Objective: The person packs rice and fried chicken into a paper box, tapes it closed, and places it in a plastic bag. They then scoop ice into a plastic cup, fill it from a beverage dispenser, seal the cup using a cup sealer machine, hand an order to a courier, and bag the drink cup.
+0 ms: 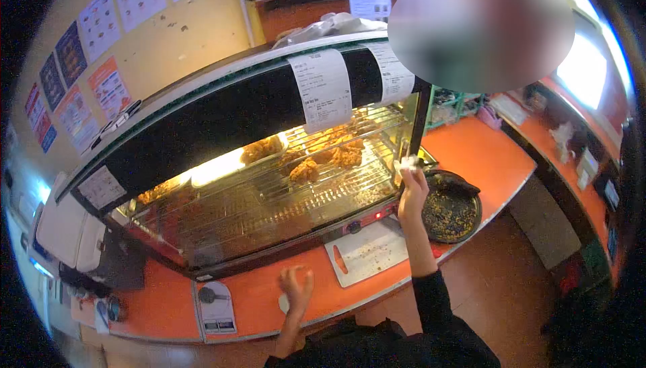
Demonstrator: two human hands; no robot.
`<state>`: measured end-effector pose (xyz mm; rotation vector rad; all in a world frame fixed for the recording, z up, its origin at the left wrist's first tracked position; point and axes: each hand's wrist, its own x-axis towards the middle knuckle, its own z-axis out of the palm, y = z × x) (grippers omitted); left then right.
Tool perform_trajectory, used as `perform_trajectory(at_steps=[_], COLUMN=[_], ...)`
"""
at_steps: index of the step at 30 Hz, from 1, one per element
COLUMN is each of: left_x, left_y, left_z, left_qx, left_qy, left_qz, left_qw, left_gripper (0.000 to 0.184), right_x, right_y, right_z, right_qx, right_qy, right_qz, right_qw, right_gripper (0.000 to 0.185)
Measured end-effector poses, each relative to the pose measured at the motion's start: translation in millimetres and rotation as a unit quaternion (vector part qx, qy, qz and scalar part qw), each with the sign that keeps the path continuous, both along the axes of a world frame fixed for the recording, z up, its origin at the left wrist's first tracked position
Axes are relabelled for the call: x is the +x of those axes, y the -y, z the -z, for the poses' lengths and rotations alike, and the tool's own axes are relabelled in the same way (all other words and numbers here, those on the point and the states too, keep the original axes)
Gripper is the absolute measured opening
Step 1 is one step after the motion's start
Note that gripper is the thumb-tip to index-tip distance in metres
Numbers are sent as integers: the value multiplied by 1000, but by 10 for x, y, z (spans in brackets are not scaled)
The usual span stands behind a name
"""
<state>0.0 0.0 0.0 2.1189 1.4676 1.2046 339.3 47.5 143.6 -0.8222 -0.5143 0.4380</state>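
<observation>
A small pale bit [408, 161] shows at the fingertips of the right hand [413, 196], beside the near right corner of the glass-fronted food cabinet [202, 126]. The right fingers are raised and drawn nearly together; whether they grip that bit or merely touch it, I cannot tell. The left hand [297, 290] is above the counter [471, 149], loosely curled and partly open, with nothing visible in its grasp. A pale round object [284, 303] shows just beside its wrist side, partly hidden.

How far the work has come can be judged only in part: fried pieces [305, 171] lie inside the cabinet, neither hand has one, and there are scattered crumbs [377, 249] on the surface between the hands.

Among containers, the cabinet, ahead of both hands, has wire racks bearing fried pieces, and a bright tray [217, 169] with more food at its far end. Just right of the right hand, a dark round pan [477, 223] holds golden crumbs, with a dark object [461, 185] across its far side. Between the hands lies a white cutting board [393, 243]. Beyond the right hand, a green basket [444, 114] holds items too small to identify.
</observation>
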Motion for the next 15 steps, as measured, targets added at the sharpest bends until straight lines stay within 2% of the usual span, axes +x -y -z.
perform_trajectory(at_steps=[2, 3, 5, 7, 9, 10, 15], left_x=[398, 894, 1446, 1833, 2050, 2133, 2389], left_y=[147, -217, -86, 139, 247, 295, 607], left_z=[-649, -938, -1233, -1622, -1802, -1843, -1800], left_qx=[-21, 1, 133, 149, 138, 131, 188], left_qy=[54, 64, 28, 50, 46, 47, -6], left_qz=[103, 142, 189, 133, 70, 22, -50], left_qw=[993, 988, 973, 979, 987, 990, 981], left_gripper=[23, 22, 23, 25, 24, 24, 20], right_x=[-338, -254, -434, -484, -361, -279, 169], right_y=[429, 281, 603, 843, 1009, 1088, 1390], right_z=[-29, -262, -408, -533, -591, -643, -745], right_qx=[14, 49, 29, -19, -56, -56, -78], right_qy=[35, 71, 107, 181, 165, 167, 142], right_qz=[-18, -30, -69, -142, -241, -252, -412], right_qw=[999, 996, 991, 973, 955, 951, 897], right_gripper=[6, 7, 9, 13, 15, 15, 19])
